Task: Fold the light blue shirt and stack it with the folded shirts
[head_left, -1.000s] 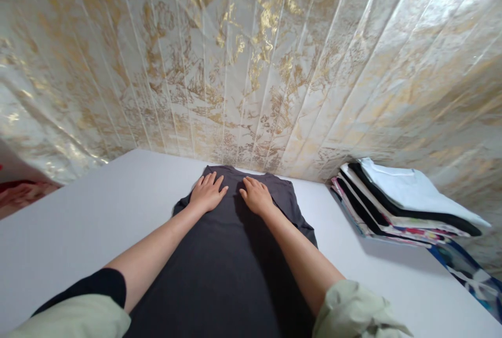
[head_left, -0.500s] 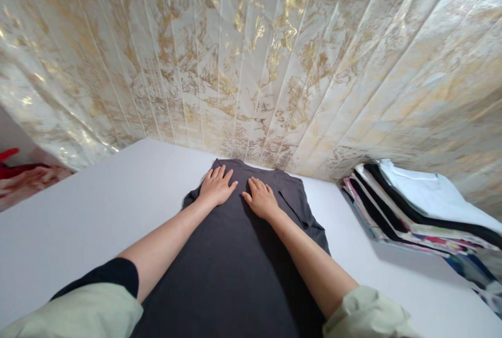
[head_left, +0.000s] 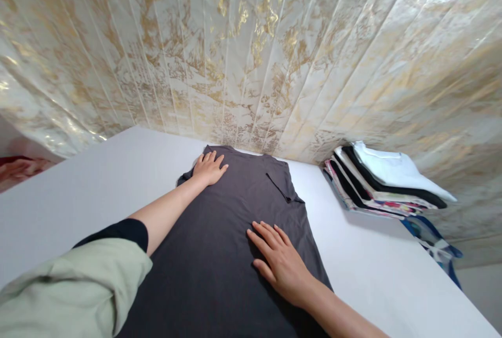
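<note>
hands (head_left: 209, 168) flat on dark shirt (head_left: 235, 233)

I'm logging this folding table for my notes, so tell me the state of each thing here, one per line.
Dark grey shirt: spread flat on the table, sleeve folded in at its right edge.
Left hand: open, palm pressed on the shirt's far left corner.
Right hand: open, flat on the shirt's middle.
Stack of clothes: folded, piled against the wall.
White table: bearing the shirt and stack.

A dark grey shirt (head_left: 235, 233) is spread on a white table (head_left: 78, 191), backed by a cream-and-gold curtain (head_left: 251, 56), beside white, black and patterned folded clothes (head_left: 384, 181).
</note>
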Demonstrator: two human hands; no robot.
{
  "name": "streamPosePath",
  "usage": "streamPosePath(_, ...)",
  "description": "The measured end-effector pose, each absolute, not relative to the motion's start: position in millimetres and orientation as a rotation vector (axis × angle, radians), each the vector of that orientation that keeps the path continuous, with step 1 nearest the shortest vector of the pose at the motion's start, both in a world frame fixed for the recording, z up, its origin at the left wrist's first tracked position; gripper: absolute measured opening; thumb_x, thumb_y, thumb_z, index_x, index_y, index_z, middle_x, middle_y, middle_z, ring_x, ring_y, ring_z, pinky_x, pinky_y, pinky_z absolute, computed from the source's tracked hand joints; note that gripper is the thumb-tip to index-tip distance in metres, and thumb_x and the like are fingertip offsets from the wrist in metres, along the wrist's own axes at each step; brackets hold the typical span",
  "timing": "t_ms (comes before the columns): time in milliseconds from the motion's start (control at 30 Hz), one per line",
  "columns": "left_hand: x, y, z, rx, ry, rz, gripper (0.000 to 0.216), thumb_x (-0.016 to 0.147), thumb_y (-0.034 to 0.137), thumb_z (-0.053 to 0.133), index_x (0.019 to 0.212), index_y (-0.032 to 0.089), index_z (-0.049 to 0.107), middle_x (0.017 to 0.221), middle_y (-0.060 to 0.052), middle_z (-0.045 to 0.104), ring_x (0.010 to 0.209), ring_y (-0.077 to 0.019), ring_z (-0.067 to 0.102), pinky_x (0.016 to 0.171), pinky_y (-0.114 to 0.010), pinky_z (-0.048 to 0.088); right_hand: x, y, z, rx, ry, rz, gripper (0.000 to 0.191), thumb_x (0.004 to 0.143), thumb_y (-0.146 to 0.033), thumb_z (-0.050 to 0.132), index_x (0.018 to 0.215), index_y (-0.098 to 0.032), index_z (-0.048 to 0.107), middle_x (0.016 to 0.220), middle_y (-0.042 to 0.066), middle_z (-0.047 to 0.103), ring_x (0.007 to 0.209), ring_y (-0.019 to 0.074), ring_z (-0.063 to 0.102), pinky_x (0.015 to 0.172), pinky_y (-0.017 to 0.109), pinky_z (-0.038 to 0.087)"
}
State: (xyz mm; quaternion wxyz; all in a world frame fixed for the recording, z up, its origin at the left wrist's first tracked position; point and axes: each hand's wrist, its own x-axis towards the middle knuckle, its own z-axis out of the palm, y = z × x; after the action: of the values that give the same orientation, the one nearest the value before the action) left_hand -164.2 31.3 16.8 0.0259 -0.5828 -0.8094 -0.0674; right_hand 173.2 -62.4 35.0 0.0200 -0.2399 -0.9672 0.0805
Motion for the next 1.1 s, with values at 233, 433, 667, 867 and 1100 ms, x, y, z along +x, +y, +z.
streamPosePath(233, -97, 9, 33, -2.007, -2.274, -0.361, 0.06, 0.095, 0.047, 0.03, 0.143, 0.012, 0.041, 0.152, -0.015, 0.035, 0.142, -0.0278, 0.029, 0.116, -0.044, 0.016, 149, -12, 39, -1.076, -2.822, 0.171, 0.054, 0.097, -0.041, 0.038, 0.146, -0.017, 0.038, 0.153, 0.009, 0.034, 0.141, 0.0227, 0.03, 0.114, 0.042, 0.028)
streamPosePath(433, -49, -62, 14, -2.384, -2.143, -0.355, 0.065, 0.094, 0.056, 0.031, 0.145, 0.016, 0.038, 0.155, -0.01, 0.032, 0.143, -0.0245, 0.028, 0.117, -0.042, 0.019, 141, 11, 15, -1.161, -2.778, 0.095, 0.06, 0.097, -0.047, 0.033, 0.149, -0.017, 0.032, 0.155, 0.007, 0.03, 0.143, 0.0206, 0.025, 0.117, 0.041, 0.019)
streamPosePath(667, -65, -158, 22, -2.548, -2.08, -0.28, 0.056, 0.092, 0.058, 0.041, 0.145, 0.04, 0.035, 0.158, -0.001, 0.026, 0.144, -0.0289, 0.022, 0.115, -0.055, 0.013, 148, 11, 14, -1.164, -2.787, 0.116, 0.06, 0.098, -0.05, 0.03, 0.15, -0.019, 0.03, 0.156, 0.006, 0.028, 0.143, 0.02, 0.023, 0.116, 0.041, 0.018)
streamPosePath(867, -72, -172, 48, -2.583, -2.16, -0.409, 0.045, 0.097, 0.049, 0.034, 0.137, 0.035, 0.049, 0.147, -0.001, 0.047, 0.136, -0.0216, 0.039, 0.115, -0.048, 0.023, 132, 2, 23, -1.166, -2.79, 0.176, 0.057, 0.097, -0.047, 0.033, 0.147, -0.019, 0.035, 0.155, 0.007, 0.03, 0.143, 0.0219, 0.025, 0.116, 0.044, 0.02)
streamPosePath(1100, -64, -108, 20, -2.249, -2.238, -0.293, 0.056, 0.095, 0.036, 0.033, 0.145, 0.012, 0.038, 0.154, -0.012, 0.032, 0.142, -0.024, 0.03, 0.117, -0.044, 0.023, 104, -45, 22, -1.003, -2.801, 0.197, 0.061, 0.097, -0.044, 0.034, 0.148, -0.013, 0.032, 0.155, 0.011, 0.029, 0.142, 0.0225, 0.026, 0.116, 0.042, 0.021)
